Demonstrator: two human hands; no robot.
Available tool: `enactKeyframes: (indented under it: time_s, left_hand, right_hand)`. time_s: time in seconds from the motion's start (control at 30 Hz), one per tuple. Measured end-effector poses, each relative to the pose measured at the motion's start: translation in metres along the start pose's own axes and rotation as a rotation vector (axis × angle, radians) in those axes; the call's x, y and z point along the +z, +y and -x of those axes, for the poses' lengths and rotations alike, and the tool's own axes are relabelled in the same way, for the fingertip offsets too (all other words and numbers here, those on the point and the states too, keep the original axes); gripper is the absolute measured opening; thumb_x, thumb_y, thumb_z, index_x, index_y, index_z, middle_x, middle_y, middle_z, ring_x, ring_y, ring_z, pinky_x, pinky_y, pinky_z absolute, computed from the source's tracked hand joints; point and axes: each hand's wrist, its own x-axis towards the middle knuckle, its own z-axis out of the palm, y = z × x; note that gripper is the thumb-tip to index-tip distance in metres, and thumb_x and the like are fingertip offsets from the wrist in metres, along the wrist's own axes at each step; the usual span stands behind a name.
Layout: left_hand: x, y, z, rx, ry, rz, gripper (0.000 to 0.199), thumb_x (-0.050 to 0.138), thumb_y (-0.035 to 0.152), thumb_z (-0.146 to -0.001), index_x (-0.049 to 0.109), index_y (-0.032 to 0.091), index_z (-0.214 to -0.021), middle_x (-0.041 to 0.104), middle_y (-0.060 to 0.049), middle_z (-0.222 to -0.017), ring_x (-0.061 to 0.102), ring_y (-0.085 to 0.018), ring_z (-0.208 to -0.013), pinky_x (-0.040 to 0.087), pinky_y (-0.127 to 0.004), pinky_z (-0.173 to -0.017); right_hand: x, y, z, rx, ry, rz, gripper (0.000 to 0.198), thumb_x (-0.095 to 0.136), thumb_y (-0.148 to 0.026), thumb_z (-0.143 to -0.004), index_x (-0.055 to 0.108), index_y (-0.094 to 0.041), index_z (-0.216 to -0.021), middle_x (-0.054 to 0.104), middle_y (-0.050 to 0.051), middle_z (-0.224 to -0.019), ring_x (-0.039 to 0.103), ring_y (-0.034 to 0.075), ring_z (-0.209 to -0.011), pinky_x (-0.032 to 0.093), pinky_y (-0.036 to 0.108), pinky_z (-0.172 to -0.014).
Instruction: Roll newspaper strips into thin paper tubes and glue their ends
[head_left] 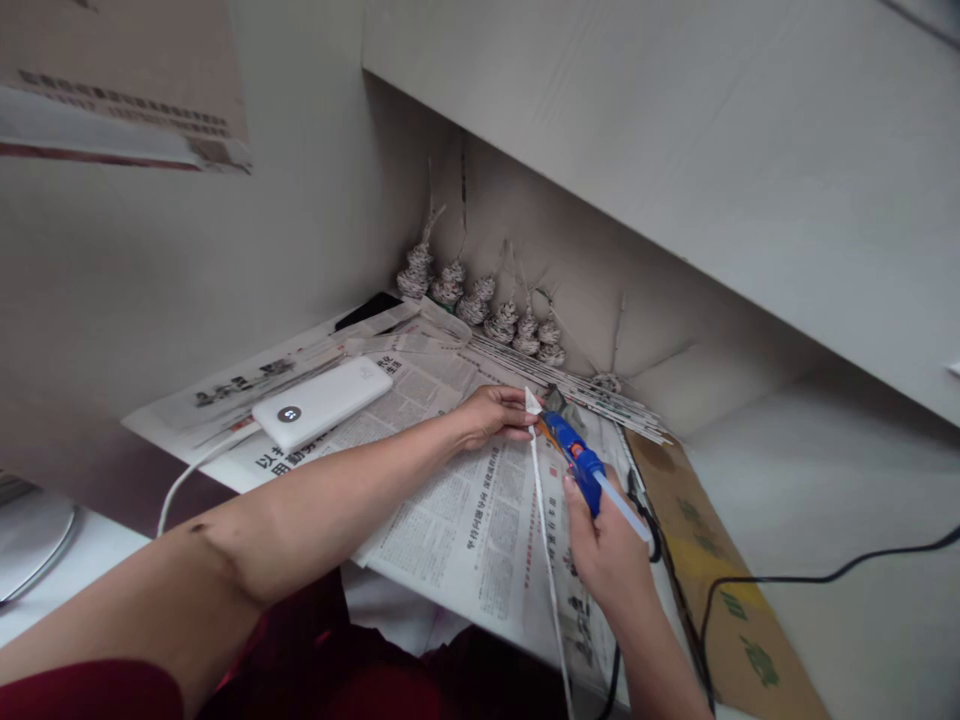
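My left hand (496,417) pinches the upper end of a long, thin paper strip (545,540), rolled into a narrow tube that flares to a small pointed tip. The strip hangs down past the table's front edge. In my right hand (611,540) is a blue hot glue gun (577,450), with a translucent glue stick (622,505) jutting from its back. Its nozzle points at the paper tip beside my left fingers; whether they touch I cannot tell. Newspaper (450,530) covers the table under both hands.
Several woven paper gourds (501,322) stand along the back wall, with a bundle of rolled paper sticks (577,378) in front. A white power bank (322,402) with a cable lies at left. Cardboard (712,560) and a black cord (825,578) are at right. A slanted surface (675,130) overhangs.
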Motion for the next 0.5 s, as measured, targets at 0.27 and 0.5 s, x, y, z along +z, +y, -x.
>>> enactKeyframes:
  time_s: [0.27,0.5]
  left_hand:
    - [-0.0001,-0.0005,-0.0002,0.007,-0.010,-0.018,0.041,0.079,0.011,-0.056,0.068,0.013,-0.096,0.069,-0.009,-0.084,0.067,-0.016,-0.069,0.057,-0.026,-0.062]
    - [-0.0022,-0.0027,-0.0016,0.011,-0.015,-0.022,0.039,0.079,0.012,-0.058,0.068,0.013,-0.096,0.068,-0.008,-0.082,0.067,-0.016,-0.069,0.056,-0.026,-0.063]
  right_hand:
    - [0.0049,-0.0028,0.0000,0.010,-0.044,-0.038,0.024,0.041,-0.036,-0.090,0.053,-0.021,-0.103,0.064,0.004,-0.087,0.059,0.021,-0.083,0.042,0.029,-0.068]
    - [0.0075,-0.0002,-0.0006,0.031,-0.040,0.020,0.023,0.041,-0.037,-0.089,0.052,-0.021,-0.103,0.064,0.004,-0.085,0.059,0.021,-0.079,0.042,0.029,-0.066]
